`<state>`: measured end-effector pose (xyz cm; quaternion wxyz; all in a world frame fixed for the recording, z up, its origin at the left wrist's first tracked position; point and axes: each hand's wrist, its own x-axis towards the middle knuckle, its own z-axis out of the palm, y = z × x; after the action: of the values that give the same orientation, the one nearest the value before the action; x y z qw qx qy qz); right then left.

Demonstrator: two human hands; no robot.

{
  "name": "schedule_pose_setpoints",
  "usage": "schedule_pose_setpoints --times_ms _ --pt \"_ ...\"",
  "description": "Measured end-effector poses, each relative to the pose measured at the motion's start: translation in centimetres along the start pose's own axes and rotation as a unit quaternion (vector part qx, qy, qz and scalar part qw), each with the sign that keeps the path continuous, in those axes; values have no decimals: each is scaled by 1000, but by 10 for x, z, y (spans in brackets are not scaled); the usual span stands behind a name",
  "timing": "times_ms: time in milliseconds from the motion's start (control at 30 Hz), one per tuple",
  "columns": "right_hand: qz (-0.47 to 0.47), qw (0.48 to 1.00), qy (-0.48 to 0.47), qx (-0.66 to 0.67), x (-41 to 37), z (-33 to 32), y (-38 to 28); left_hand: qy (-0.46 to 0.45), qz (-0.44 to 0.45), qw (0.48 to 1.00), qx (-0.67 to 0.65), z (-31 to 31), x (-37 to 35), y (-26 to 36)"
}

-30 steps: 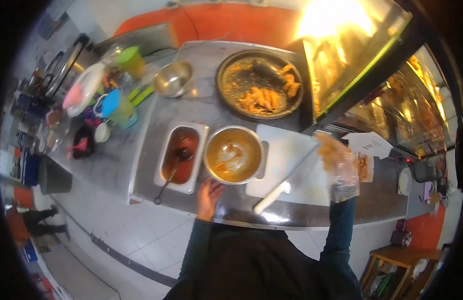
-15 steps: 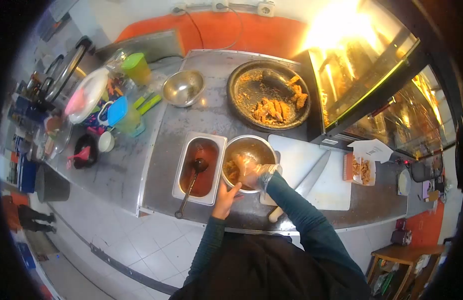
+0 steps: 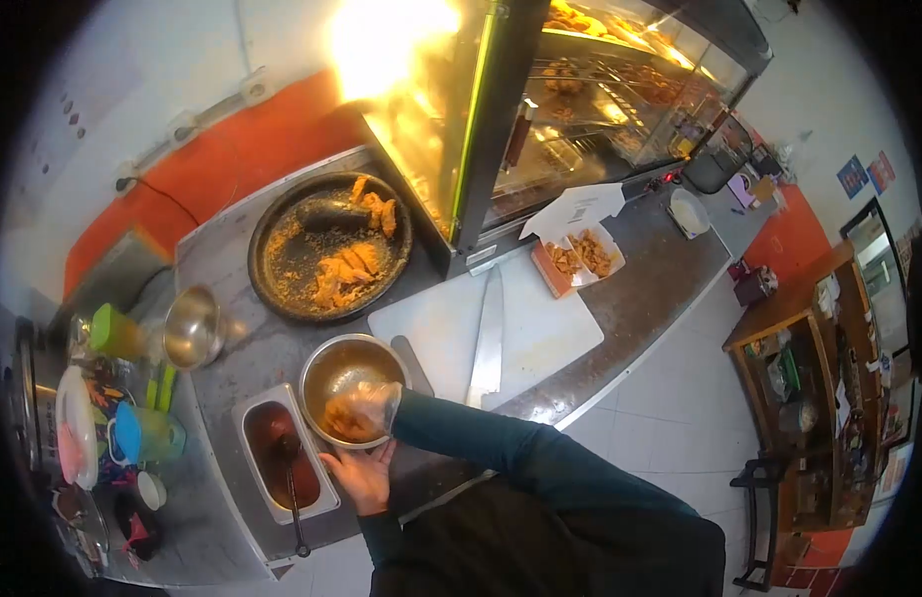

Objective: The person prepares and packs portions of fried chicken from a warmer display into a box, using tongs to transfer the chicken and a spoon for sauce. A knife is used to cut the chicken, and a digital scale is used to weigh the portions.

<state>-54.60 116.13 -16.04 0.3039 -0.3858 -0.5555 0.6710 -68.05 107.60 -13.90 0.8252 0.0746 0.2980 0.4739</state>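
My right hand (image 3: 373,404), in a clear plastic glove, reaches into a round metal bowl (image 3: 319,370). Its fingers are closed around orange-brown, sauce-coated food pieces (image 3: 343,423) at the bottom, and are partly hidden by them. My left hand (image 3: 363,480) is bare and holds the bowl from its near side, palm up, thumb apart, fingertips at the lower wall. Left of the bowl, a rectangular steel pan (image 3: 331,497) contains red sauce (image 3: 265,438) with a dark ladle (image 3: 293,488) resting in it.
Behind the bowl stands a black stone mortar (image 3: 272,298) with fried pieces and a pestle. A white cutting board (image 3: 540,333) bears a large knife (image 3: 489,333). Farther right are an open food box (image 3: 555,274) and a lit glass display case (image 3: 580,129). A small metal bowl (image 3: 192,328) sits left.
The view has swung to the right, so the counter things appear farther left. My right hand is still in the bowl; my left hand has turned more palm up against its side.
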Motion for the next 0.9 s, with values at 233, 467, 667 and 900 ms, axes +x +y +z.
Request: schedule_pose_setpoints --times_ms 233,467,667,900 --pt "-155 880 -57 445 -87 -67 -61 44 50 996 50 3 -2 -7" --pt "-102 789 604 52 -303 -222 -117 143 151 978 13 -6 -11 -35" --pt "80 786 612 10 -335 -295 -87 213 227 950 -33 -6 -21 -59" --pt "135 692 555 -443 -336 -360 8 216 256 942 -31 -8 -31 -76"
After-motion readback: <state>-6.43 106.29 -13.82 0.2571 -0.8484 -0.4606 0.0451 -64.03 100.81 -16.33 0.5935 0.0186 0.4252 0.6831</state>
